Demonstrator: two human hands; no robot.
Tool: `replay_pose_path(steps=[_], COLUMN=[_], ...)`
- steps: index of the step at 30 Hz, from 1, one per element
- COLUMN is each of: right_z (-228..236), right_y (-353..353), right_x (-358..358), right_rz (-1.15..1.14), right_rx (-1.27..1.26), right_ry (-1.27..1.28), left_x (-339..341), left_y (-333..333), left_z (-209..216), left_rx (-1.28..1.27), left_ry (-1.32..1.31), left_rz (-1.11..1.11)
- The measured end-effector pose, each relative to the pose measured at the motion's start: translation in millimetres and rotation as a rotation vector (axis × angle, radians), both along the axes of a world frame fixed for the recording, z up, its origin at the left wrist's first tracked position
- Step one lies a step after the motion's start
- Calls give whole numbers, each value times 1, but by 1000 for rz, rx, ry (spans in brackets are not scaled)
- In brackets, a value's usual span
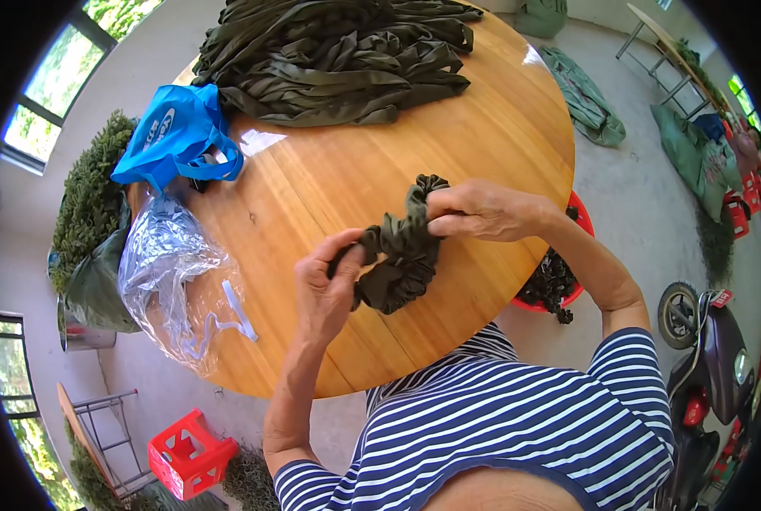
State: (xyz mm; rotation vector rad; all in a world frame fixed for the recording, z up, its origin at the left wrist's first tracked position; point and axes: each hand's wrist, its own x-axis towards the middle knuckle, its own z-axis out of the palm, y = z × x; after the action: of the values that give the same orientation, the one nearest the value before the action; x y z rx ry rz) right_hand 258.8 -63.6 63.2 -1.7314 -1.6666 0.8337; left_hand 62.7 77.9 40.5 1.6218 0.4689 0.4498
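Note:
Between my hands, over the near part of the round wooden table (pixel 500 111), is a dark olive-green scrunchie (pixel 410 277) of gathered fabric. My left hand (pixel 328 281) pinches its left side between thumb and fingers. On its upper right side, my right hand (pixel 487 211) grips the bunched cloth with fingers closed. The scrunchie bends into a ring with a small gap at its middle left. A big heap of matching long fabric strips (pixel 338 68) lies across the far side of the table.
On the table's left are a blue tote bag (pixel 172 140), a clear plastic bag (pixel 163 272) and a white elastic strip (pixel 237 313). A red basin (pixel 588 220) of dark gathered pieces (pixel 551 277) sits below the right edge. A red stool (pixel 189 456) and motorbike (pixel 721 358) stand around.

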Motion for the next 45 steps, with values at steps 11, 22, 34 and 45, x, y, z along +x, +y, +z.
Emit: replay_pose_path(steps=[11,22,34,45], right_z=[36,61,78,81], right_y=[6,18,-1,18], right_x=[-5,-12,19,1], right_rz=[148,133,133,204], right_rx=[-232,-194,-222,-175], right_ry=[319,185,33,-4], left_x=[-33,-31,-52,-23], left_y=[28,4,24,-6], left_z=[41,54,46,57], left_rx=[77,601,238,571], left_ry=[394,106,304,93], left_rz=[-376,-272,-260,-237])
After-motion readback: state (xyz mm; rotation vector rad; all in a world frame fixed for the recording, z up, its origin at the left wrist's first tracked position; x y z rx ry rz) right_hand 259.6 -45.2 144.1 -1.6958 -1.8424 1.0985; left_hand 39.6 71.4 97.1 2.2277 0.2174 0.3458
